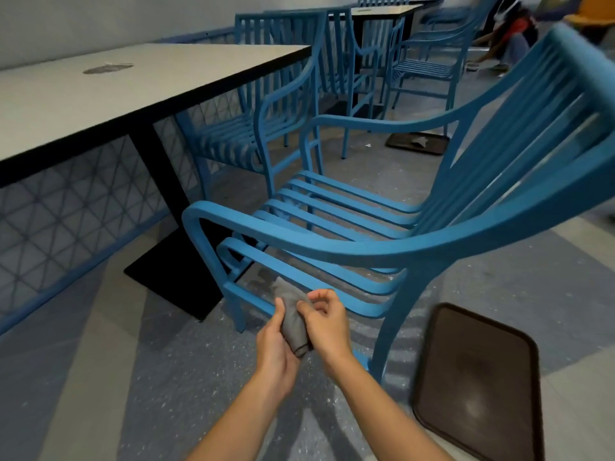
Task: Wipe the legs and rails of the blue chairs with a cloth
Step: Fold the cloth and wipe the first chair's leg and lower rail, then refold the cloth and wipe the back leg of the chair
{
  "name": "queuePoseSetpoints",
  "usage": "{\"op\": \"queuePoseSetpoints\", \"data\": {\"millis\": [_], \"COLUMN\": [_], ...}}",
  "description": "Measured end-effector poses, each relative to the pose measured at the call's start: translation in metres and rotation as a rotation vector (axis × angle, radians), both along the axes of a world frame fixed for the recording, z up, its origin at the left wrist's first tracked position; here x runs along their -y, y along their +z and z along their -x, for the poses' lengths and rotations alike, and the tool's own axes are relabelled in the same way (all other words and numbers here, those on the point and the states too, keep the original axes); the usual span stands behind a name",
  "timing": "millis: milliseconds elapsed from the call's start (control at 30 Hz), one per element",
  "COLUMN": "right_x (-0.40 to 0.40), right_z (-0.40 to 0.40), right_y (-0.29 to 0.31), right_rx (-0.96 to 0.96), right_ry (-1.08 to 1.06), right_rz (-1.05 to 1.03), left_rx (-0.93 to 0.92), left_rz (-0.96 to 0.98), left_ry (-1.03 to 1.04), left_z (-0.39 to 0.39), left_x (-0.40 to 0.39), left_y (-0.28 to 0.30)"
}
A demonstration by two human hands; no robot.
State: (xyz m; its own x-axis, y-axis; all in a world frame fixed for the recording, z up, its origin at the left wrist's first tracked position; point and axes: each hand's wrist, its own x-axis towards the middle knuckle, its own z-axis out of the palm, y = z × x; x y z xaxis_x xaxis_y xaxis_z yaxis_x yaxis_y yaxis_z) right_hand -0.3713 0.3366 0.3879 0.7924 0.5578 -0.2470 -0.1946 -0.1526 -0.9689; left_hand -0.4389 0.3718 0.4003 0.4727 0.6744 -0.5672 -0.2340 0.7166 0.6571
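Blue chair point(349, 234) sits mid-frame, side-on to the camera, slatted seat and curved armrest nearest, standing on the speckled floor point(133, 377) beside the counter point(116, 91). Grey cloth point(294, 319) is bunched between both hands, low in front of the chair's lower side rail point(299, 302), just beside it; contact with the rail can't be told. Left hand point(274, 347) is closed around the cloth from below and the left side. Right hand point(327, 322) pinches the cloth's upper part with thumb and fingers curled. Brown tray point(479, 384) lies on the floor at right, near the chair's rear leg point(389, 334). More blue chairs point(266, 104) stand behind, along the counter. Second tray point(417, 143) lies on the floor further back.
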Motion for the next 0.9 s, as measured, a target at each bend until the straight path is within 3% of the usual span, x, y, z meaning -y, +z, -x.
{"op": "queuePoseSetpoints", "data": {"millis": [167, 433, 633, 900], "right_x": [-0.003, -0.01, -0.004, 0.036], "right_z": [0.008, 0.023, 0.009, -0.014], "right_y": [0.034, 0.092, 0.112, 0.12], "right_rx": [-0.01, -0.059, -0.021, -0.005], "right_ry": [-0.009, 0.096, 0.18, 0.449], "right_rz": [0.035, -0.044, -0.062, -0.077], "left_rx": [-0.093, -0.074, -0.051, -0.054], "left_rz": [-0.016, 0.002, 0.007, -0.05], "left_ry": [0.072, 0.094, 0.14, 0.387], "left_z": [0.017, 0.029, 0.019, 0.0], "left_x": [-0.003, -0.018, -0.009, 0.049], "left_y": [0.04, 0.101, 0.124, 0.13]}}
